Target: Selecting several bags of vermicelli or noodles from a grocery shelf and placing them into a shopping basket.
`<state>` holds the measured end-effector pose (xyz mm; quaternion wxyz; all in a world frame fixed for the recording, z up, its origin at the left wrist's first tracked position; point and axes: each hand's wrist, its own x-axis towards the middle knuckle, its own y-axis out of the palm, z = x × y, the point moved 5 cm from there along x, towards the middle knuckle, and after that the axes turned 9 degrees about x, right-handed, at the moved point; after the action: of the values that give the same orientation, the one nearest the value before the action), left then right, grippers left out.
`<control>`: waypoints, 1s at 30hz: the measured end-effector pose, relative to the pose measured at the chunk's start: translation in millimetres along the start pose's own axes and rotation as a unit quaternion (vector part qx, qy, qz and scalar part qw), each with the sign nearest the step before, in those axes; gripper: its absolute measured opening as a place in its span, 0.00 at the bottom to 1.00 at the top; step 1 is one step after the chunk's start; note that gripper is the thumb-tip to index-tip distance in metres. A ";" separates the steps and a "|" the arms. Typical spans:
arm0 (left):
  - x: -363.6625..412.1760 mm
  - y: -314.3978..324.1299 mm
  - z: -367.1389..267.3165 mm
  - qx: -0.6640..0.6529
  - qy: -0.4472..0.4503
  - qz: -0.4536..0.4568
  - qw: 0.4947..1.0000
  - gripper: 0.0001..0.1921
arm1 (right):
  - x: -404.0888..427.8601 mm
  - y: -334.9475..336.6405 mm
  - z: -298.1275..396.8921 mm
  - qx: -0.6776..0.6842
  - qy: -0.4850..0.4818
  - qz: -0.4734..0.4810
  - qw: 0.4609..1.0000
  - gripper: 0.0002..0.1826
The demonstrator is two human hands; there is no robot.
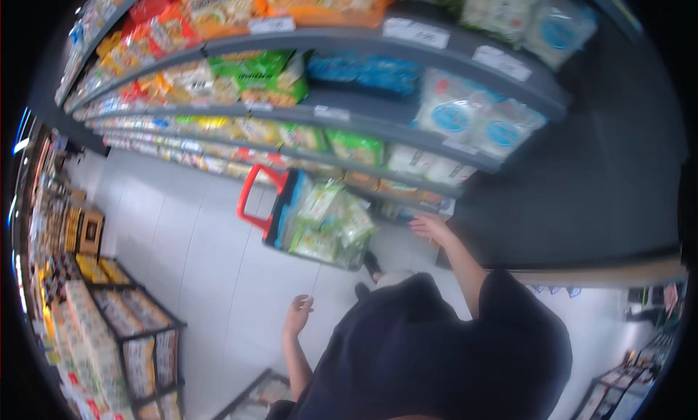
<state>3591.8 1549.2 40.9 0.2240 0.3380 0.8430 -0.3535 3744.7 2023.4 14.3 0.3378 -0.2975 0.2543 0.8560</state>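
A shopping basket [272,240] with a raised red handle [245,195] stands on the floor before me, at the foot of the shelving. Several green-and-white plastic packs [332,215] fill it. My right hand [432,228] is held out beside the lowest shelves, to the right of the basket, fingers extended and nothing in them. Over the floor tiles, nearer my body and left of it, my left hand [299,313] hangs with loosely bent fingers. It is empty too and apart from the basket.
Tall grey shelves [360,108] carry bagged foods, including clear packs with blue round labels [451,117] and green packs [357,147]. A dark panel [578,202] ends them on the right. On the left stands a black-framed display rack [180,333] with packaged goods.
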 end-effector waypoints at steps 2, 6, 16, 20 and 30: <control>33.8 2.1 -28.1 0.043 0.054 0.038 0.997 0.25 | -55.1 -29.7 53.9 0.015 -0.099 -0.046 0.994 0.15; 62.5 13.8 -97.4 0.157 0.189 0.037 0.969 0.26 | -187.3 -53.9 162.0 -0.001 -0.368 -0.143 0.919 0.12; 29.9 126.5 -163.3 0.074 0.269 0.174 0.944 0.26 | -331.6 -73.1 388.9 0.028 -0.701 -0.222 0.677 0.12; 8.6 142.8 -128.5 0.032 0.194 0.165 0.967 0.27 | -282.8 -112.2 456.2 -0.013 -0.711 -0.280 0.645 0.25; -26.2 135.7 -141.9 0.058 0.049 -0.006 0.997 0.27 | -175.3 -175.6 524.4 -0.052 -0.582 -0.211 0.784 0.43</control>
<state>3688.5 1715.3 88.9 0.1601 0.3621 0.8330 -0.3866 3800.2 2395.1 456.4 0.5784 0.1935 -0.1042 0.7856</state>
